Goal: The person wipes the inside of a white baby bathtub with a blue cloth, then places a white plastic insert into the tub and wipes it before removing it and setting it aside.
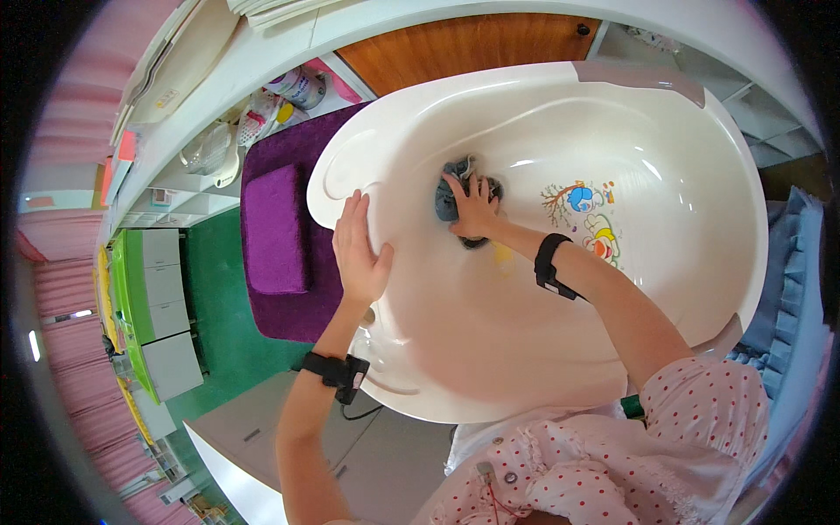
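Note:
A large white baby bathtub [542, 350] with cartoon stickers on its inner floor fills the middle and right. My right hand [473, 208] presses a crumpled dark grey cloth [447, 203] against the tub's inside, its fingers spread over the fabric. Part of the cloth is hidden under the palm. On the tub's left rim rests my left hand [360, 252], fingers stretched out and nothing held. Each wrist wears a black strap.
Left of the tub lies a purple mat with a purple cushion [276, 229]. Behind it, shelves hold a tin [306, 89] and bottles. A wooden cabinet door [464, 52] stands beyond the tub's far edge. Blue fabric [785, 289] hangs at the right.

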The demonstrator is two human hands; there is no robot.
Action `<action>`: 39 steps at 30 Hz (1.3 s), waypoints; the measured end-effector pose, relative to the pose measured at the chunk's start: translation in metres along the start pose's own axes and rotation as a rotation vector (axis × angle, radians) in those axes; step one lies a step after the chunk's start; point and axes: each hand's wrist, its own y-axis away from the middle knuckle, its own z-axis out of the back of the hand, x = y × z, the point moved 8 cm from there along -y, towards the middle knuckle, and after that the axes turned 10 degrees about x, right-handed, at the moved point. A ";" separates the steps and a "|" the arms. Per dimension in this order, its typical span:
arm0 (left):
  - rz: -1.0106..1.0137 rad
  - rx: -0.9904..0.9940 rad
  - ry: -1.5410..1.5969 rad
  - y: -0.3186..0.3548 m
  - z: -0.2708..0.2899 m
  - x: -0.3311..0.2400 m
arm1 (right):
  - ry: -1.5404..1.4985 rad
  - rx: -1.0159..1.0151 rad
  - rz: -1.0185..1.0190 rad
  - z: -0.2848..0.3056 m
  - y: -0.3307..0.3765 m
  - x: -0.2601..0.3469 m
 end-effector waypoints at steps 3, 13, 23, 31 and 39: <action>-0.015 -0.005 0.001 -0.001 0.000 -0.002 | -0.300 0.016 0.029 0.000 -0.006 0.004; -0.019 -0.023 0.003 -0.004 -0.001 -0.006 | -0.527 0.126 0.688 -0.045 0.084 0.071; -0.012 -0.013 0.012 -0.003 0.000 -0.003 | -0.371 0.944 0.928 -0.076 0.195 0.052; -0.002 -0.028 -0.029 0.001 0.009 -0.007 | 0.117 1.452 0.326 -0.066 0.220 -0.062; -0.016 -0.028 0.021 0.000 0.002 0.002 | 0.366 1.325 0.327 -0.024 0.244 -0.173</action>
